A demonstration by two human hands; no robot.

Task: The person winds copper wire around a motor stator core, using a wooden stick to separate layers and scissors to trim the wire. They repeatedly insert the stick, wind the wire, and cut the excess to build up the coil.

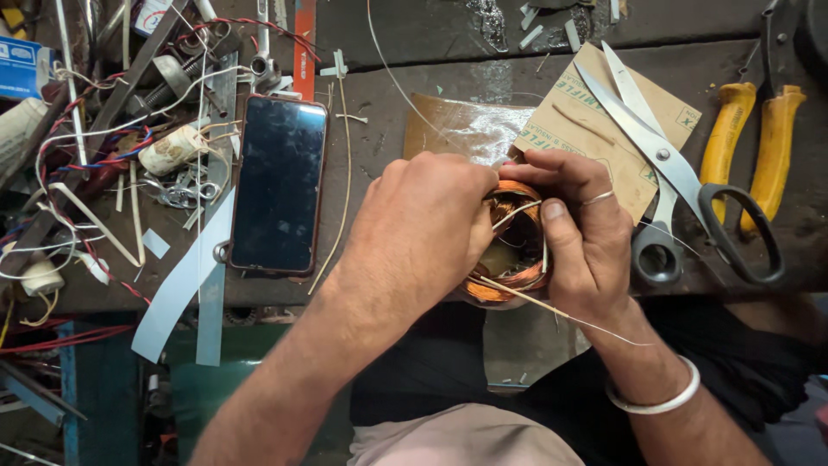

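Observation:
A round copper-wire winding (515, 250) sits at the front edge of a dark workbench (414, 78), and both of my hands grip it. My left hand (423, 229) wraps over its left side and hides much of it. My right hand (582, 237), with a ring and a metal bangle, holds its right side, thumb pressed on the rim. Thin pale strips (517, 298) cross the winding and stick out toward me.
A dark phone (279, 181) lies to the left. Scissors (668, 164) rest on brown cardboard (595, 129) at the right, beside yellow-handled pliers (755, 142). Tangled wires, tools and pale strips (112, 147) crowd the far left.

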